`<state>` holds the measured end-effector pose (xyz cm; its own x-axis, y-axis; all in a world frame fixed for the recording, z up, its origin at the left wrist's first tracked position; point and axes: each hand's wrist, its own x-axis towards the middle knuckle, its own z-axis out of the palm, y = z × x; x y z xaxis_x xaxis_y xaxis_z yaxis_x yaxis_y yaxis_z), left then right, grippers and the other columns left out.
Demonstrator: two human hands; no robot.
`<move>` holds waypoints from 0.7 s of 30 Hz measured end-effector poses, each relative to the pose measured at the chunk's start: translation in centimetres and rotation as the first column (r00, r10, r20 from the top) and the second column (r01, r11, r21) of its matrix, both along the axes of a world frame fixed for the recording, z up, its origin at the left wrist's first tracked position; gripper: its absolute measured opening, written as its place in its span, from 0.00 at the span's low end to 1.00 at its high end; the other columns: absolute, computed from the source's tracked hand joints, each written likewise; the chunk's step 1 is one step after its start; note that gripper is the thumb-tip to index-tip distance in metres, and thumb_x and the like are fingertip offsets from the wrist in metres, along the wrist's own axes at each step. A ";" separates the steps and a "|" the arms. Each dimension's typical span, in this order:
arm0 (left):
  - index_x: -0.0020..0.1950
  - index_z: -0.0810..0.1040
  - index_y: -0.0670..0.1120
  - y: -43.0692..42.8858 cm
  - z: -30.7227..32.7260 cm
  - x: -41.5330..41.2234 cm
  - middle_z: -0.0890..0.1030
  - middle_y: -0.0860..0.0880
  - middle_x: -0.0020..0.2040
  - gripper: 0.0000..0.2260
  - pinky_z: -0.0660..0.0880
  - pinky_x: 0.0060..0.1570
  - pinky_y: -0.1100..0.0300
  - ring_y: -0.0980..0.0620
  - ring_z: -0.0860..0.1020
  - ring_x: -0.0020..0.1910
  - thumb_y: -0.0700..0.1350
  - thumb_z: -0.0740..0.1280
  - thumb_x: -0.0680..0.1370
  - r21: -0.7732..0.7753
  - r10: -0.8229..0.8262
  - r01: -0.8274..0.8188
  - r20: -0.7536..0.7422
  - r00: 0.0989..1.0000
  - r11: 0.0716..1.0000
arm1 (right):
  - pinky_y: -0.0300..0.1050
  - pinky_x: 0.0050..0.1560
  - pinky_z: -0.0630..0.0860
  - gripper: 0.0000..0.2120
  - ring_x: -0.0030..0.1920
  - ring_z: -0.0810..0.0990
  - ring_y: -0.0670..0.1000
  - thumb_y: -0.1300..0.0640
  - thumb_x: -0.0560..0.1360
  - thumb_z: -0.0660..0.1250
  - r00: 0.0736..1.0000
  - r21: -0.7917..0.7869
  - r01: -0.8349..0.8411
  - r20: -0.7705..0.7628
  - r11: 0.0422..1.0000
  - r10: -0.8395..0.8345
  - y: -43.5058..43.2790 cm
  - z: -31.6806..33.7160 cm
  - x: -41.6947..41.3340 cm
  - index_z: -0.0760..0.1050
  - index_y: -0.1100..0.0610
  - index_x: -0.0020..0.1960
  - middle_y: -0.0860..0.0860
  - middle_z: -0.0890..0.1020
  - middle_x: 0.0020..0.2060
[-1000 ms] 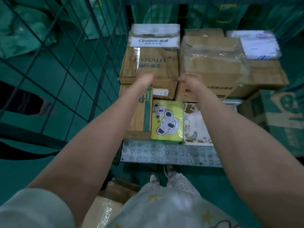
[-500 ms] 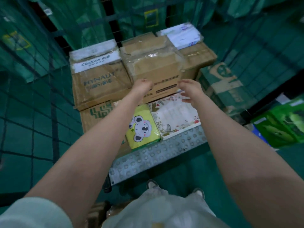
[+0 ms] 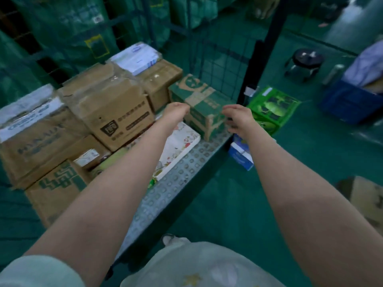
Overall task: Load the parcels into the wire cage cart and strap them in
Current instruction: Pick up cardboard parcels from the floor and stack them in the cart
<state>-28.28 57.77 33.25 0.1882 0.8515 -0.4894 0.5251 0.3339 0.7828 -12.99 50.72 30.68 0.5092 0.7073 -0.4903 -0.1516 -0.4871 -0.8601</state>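
The wire cage cart has a studded metal floor (image 3: 182,168) and a mesh side wall (image 3: 217,59). Several parcels sit in it: a taped brown box (image 3: 112,104), a brown box with a white label (image 3: 37,129), a flat floral parcel (image 3: 180,146), a white parcel (image 3: 136,56) on top at the back, and a green-printed box (image 3: 199,102) at the right. My left hand (image 3: 176,112) hovers at the green box's left side. My right hand (image 3: 238,117) hangs loosely curled by its front right corner. Neither hand holds anything.
On the floor outside the cart stand a bright green box (image 3: 271,108) and a blue-and-white box (image 3: 240,156). Farther right are a black stool (image 3: 306,59), a blue crate (image 3: 350,100) and a cardboard box (image 3: 369,199). Green sacks hang behind the cage.
My view and both arms have swung right, from the brown boxes in the middle to the green-printed box at the cart's right side. Both hands stay free of any parcel.
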 end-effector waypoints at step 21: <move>0.46 0.73 0.52 -21.9 -2.5 30.6 0.73 0.55 0.39 0.07 0.65 0.43 0.58 0.54 0.69 0.37 0.41 0.59 0.76 -0.013 -0.599 0.600 0.051 0.799 0.800 | 0.52 0.56 0.72 0.16 0.54 0.73 0.53 0.57 0.76 0.65 0.790 -0.092 0.609 -0.013 0.788 -0.612 -30.5 -2.2 23.5 0.73 0.56 0.64 0.53 0.76 0.60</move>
